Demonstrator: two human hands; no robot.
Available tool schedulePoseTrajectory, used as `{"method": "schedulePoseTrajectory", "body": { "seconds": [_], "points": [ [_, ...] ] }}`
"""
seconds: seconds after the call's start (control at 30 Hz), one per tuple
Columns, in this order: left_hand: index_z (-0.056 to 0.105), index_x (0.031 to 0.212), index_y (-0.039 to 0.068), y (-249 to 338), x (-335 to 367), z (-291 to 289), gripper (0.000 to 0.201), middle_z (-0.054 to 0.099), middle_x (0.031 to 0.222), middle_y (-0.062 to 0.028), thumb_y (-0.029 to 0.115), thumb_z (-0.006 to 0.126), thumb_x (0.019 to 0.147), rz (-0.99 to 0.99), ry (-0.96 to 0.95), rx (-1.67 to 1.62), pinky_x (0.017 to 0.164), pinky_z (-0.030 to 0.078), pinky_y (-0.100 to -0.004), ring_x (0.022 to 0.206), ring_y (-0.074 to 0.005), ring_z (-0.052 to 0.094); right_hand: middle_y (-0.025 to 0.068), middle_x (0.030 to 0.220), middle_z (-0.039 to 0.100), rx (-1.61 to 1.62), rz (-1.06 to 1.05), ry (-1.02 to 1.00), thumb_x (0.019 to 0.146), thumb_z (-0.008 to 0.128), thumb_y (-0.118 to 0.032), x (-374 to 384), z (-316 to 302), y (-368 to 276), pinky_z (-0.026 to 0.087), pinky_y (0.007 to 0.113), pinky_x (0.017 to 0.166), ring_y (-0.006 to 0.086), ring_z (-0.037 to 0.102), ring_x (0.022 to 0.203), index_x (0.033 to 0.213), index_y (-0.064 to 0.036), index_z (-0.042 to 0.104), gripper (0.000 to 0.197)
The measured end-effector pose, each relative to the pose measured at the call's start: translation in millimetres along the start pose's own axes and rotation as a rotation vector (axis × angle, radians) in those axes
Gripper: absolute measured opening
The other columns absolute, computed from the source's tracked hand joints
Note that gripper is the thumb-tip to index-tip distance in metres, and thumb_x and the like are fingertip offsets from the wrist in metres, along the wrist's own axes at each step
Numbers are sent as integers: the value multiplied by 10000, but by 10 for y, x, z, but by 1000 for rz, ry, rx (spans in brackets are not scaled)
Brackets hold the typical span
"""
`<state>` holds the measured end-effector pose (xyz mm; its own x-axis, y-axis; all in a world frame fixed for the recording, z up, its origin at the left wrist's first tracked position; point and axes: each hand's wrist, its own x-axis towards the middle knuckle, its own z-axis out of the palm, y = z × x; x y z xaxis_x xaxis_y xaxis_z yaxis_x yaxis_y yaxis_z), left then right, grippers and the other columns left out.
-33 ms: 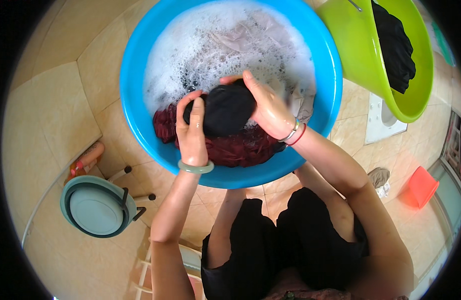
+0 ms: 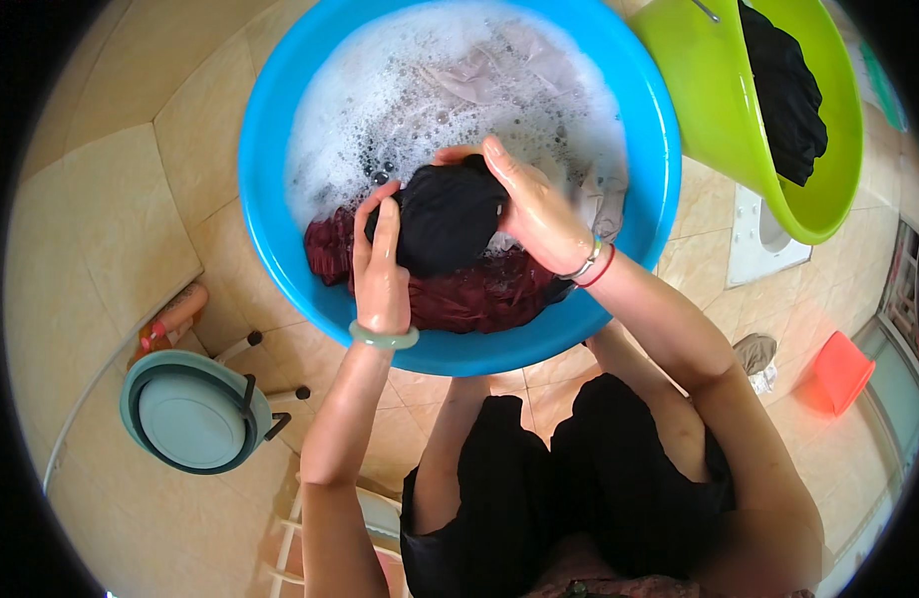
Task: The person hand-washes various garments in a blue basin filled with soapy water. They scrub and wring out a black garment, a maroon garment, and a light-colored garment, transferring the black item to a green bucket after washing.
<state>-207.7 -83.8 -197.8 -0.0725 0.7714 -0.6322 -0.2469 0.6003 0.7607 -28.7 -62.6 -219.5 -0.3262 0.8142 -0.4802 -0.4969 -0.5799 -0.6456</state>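
A bunched black cloth (image 2: 448, 221) is held between my two hands, over the near half of a blue basin (image 2: 661, 199). My left hand (image 2: 383, 269) grips its left side, thumb in front and fingers curled behind. From the right, my right hand (image 2: 539, 211) closes round the other side, its thumb pointing up and away. Which garment the black cloth is, I cannot tell. Below it a dark red garment (image 2: 469, 299) lies wet in the basin. Suds (image 2: 380, 110) cover the water beyond, with pale grey cloth (image 2: 479, 78) showing through.
A lime green bucket (image 2: 694, 90) with a black garment (image 2: 786, 95) inside tilts at the far right, beside a white floor fixture (image 2: 754, 249). A grey-green folding basin (image 2: 190, 419) stands at left. An orange-red plastic container (image 2: 836, 374) is at right.
The black cloth has been turned and bunched slightly differently between my hands. My left wrist has shifted a little to the left; both hands keep their hold.
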Motion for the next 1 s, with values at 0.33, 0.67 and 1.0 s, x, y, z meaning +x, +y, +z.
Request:
{"method": "schedulePoseTrajectory", "body": {
  "seconds": [0.33, 0.67, 1.0],
  "points": [
    [340, 1443, 32, 351, -342, 209, 605, 554, 1308, -109, 134, 640, 927, -147, -214, -221, 1025, 445, -361, 1181, -222, 554, 90, 1118, 656, -679, -306, -1, 805, 788, -150, -464, -83, -592, 481, 288, 888, 153, 616, 1020, 1094, 9, 600, 380],
    [201, 1524, 29, 893, -621, 1396, 959, 400, 1470, -155, 171, 770, 765, 196, -568, -101, 1123, 328, -387, 1341, -273, 421, 107, 985, 665, -1045, -983, 486, 792, 783, -54, -1229, -410, -1459, 500, 268, 794, 181, 649, 868, 1085, 10, 618, 343],
    [319, 1494, 88, 1055, -530, 2759, 667, 502, 1364, -116, 61, 641, 911, 197, -877, -143, 926, 459, -324, 1152, -193, 536, -2, 922, 608, -698, -990, 1068, 936, 648, -88, -1834, -1046, -1984, 435, 165, 670, 33, 548, 773, 1134, 20, 600, 230]
  ]
}}
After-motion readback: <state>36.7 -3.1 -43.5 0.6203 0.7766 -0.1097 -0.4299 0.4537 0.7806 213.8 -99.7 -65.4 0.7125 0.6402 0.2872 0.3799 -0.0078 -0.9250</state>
